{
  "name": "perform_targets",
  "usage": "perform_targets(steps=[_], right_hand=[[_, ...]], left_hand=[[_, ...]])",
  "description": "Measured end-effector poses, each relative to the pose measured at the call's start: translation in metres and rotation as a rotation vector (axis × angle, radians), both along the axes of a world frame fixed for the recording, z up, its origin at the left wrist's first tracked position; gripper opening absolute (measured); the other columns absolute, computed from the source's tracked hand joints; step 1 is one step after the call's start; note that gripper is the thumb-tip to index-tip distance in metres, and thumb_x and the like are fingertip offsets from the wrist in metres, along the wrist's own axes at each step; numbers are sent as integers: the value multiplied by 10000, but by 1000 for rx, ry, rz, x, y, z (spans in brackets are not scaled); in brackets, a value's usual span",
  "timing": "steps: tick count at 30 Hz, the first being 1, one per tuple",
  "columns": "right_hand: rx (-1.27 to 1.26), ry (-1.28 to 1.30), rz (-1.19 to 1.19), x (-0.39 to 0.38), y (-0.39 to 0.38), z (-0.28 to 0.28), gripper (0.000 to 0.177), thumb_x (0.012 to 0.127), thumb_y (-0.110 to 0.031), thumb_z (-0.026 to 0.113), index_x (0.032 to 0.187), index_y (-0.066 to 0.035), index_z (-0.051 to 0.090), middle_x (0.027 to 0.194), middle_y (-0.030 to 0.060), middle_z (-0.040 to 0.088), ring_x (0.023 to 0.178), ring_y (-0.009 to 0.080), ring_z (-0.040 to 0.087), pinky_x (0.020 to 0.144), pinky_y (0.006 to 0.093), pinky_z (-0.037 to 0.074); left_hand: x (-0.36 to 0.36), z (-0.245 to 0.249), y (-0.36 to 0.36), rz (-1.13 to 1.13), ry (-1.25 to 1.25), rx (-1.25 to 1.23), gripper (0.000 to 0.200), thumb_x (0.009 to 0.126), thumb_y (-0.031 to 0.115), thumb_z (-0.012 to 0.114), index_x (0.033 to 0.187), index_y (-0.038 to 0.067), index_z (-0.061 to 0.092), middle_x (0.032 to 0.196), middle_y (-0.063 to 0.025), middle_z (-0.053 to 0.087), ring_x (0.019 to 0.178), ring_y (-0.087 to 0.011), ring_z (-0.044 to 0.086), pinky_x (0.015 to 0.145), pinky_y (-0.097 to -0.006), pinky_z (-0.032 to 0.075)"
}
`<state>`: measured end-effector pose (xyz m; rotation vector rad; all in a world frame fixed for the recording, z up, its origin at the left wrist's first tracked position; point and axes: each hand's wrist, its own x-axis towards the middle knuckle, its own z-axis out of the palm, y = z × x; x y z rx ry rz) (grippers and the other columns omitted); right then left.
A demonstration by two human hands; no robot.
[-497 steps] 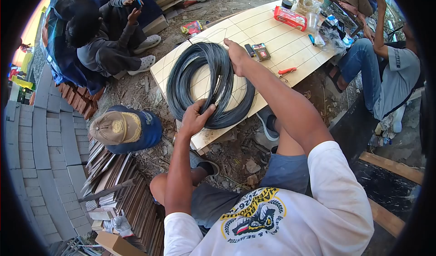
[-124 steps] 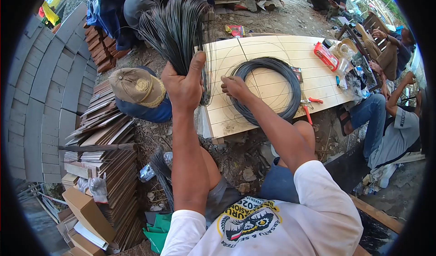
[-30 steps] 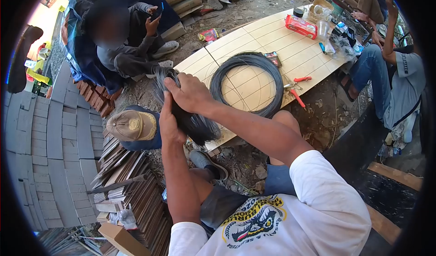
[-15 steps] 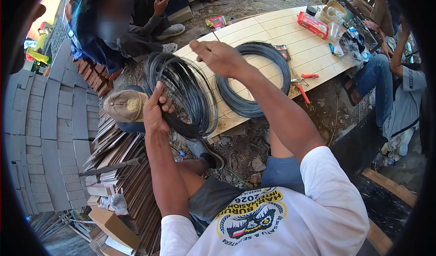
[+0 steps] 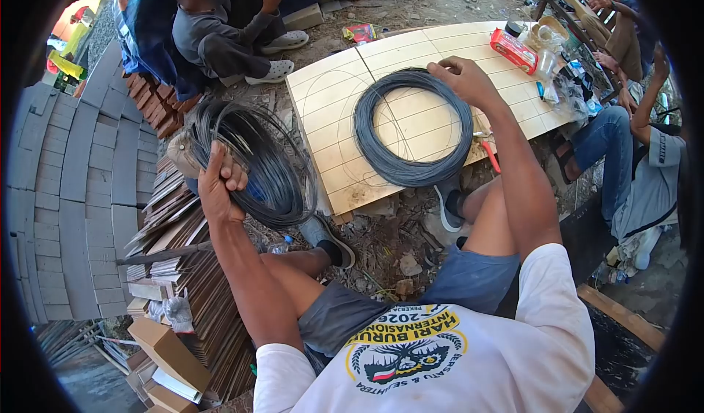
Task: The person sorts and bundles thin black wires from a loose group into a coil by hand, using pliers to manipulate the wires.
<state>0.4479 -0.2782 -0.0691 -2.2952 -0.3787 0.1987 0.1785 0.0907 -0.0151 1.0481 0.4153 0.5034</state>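
Note:
My left hand [image 5: 224, 186] grips a loose coil of dark wire [image 5: 282, 182], held tilted off the left end of the pale board table. A second, tighter wire coil [image 5: 367, 131] lies flat on the table. Over its upper right edge is my right hand [image 5: 469, 83], fingers curled together; whatever they hold is hidden or too thin to make out. Thin loose strands loop across the boards between the coils. Red-handled pliers [image 5: 490, 155] lie just right of the flat coil, partly hidden by my right forearm.
On the table's far right are a red packet [image 5: 513, 50] and plastic bags [image 5: 572, 90]. A seated person [image 5: 235, 35] holds a phone at the upper left; other people sit at right. Stacked wood strips [image 5: 213, 296], grey blocks [image 5: 66, 193] and a cap [image 5: 180, 156] are at left.
My right hand has swung right, from above the held coil to the flat coil's upper right edge. My left hand has moved left and down with its coil, and loose strands now show across the table.

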Motion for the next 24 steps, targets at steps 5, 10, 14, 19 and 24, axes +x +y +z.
perform_targets(steps=[5, 10, 14, 19, 24], right_hand=[[-131, 134, 157, 8, -17, -23, 755, 846, -619, 633, 1156, 70, 653, 1080, 256, 683, 1016, 332, 668, 891, 399, 516], [-153, 73, 70, 21, -46, -22, 689, 837, -561, 670, 1146, 55, 664, 1024, 235, 699, 939, 297, 690, 848, 386, 530], [-127, 157, -227, 34, -92, -31, 538, 833, -424, 699, 1090, 48, 678, 928, 199, 716, 743, 270, 701, 673, 343, 550], [-651, 267, -25, 48, -162, -116, 662, 694, -332, 778, 1228, 21, 605, 1112, 214, 662, 1029, 344, 640, 891, 432, 516], [-961, 266, 18, -4, -136, -110, 984, 599, -437, 868, 1383, -5, 462, 1369, 245, 500, 1247, 405, 505, 1036, 478, 447]], left_hand=[[-6, -6, 12, 55, 45, 39, 146, 993, 221, 607, 901, 111, 578, 598, 76, 402, 452, -18, 376, 421, -207, 317], [-9, -5, 14, 71, 31, 17, 138, 1002, 223, 594, 1009, 86, 582, 620, 82, 385, 472, -16, 358, 423, -202, 313], [-8, -6, 16, 100, 32, -16, 150, 997, 229, 604, 1043, 86, 591, 615, 84, 381, 470, -15, 359, 422, -205, 309], [-9, -5, 17, 118, 22, -3, 190, 979, 226, 633, 828, 127, 575, 573, 78, 415, 426, -26, 399, 405, -222, 327], [-11, -4, 22, 123, 2, -39, 149, 995, 213, 605, 884, 117, 582, 586, 76, 408, 443, -27, 392, 418, -225, 322]])
